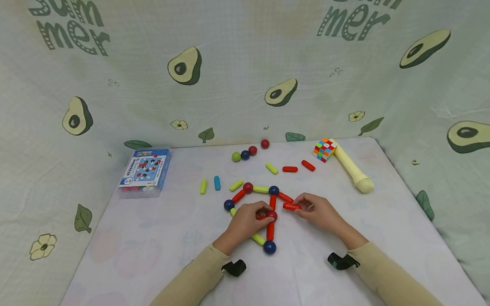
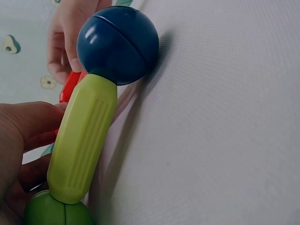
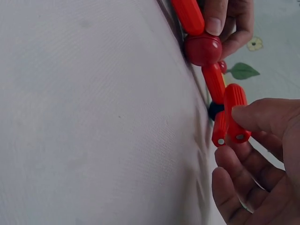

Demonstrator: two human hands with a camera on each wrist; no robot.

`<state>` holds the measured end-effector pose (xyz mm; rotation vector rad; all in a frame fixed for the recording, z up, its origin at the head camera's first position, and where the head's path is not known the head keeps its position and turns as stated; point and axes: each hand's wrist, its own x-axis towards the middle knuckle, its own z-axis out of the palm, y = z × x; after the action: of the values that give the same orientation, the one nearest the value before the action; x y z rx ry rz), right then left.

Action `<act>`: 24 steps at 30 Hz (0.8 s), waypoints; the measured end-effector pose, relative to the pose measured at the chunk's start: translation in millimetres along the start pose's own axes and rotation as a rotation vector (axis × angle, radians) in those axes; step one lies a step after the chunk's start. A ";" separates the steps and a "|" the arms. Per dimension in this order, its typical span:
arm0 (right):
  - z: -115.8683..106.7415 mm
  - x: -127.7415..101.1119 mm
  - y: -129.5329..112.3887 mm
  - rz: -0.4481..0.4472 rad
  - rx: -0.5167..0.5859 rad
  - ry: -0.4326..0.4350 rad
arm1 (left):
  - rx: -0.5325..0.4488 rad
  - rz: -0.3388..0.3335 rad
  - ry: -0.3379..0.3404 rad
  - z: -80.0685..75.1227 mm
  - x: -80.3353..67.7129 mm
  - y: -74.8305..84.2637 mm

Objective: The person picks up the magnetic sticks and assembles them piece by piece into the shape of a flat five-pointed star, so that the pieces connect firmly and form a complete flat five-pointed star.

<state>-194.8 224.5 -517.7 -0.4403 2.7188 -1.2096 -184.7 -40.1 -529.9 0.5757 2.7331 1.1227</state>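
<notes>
My left hand (image 1: 244,221) pinches a dark red ball (image 1: 272,216) in the middle of a flat frame of magnetic sticks and balls. Red sticks run from that ball to a blue ball (image 1: 274,190) behind and another blue ball (image 1: 269,247) in front. Between thumb and fingers, my right hand (image 1: 318,212) grips a loose-ended red stick (image 3: 236,112). Close alongside it, a second red stick (image 1: 285,197) extends from the rear blue ball. In the left wrist view, a lime stick (image 2: 83,138) joins a blue ball to a green ball (image 2: 58,209); my left hand hides that green ball in the head view.
Behind the frame lie loose lime sticks (image 1: 271,168), red sticks (image 1: 290,169) and a blue stick (image 1: 216,183). Several balls (image 1: 245,155) sit at the back edge. A boxed set (image 1: 145,172) stands left; a puzzle cube (image 1: 325,150) and a pale yellow tube (image 1: 353,168) lie back right.
</notes>
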 end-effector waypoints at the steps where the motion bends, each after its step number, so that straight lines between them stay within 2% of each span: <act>1: 0.9 -0.4 -0.3 -0.006 0.005 -0.021 | 0.001 0.000 0.001 -0.2 -0.1 0.1; 9: 7.4 -1.2 -1.0 -0.049 0.023 -0.123 | 0.002 0.005 0.003 -0.8 0.0 0.1; 24: 13.0 -1.1 -0.8 -0.065 0.007 -0.083 | 0.007 0.014 0.021 -0.6 -0.7 0.7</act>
<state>-190.6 215.3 -525.8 -0.5697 2.6488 -1.1882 -184.1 -40.3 -528.9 0.5877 2.7560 1.1292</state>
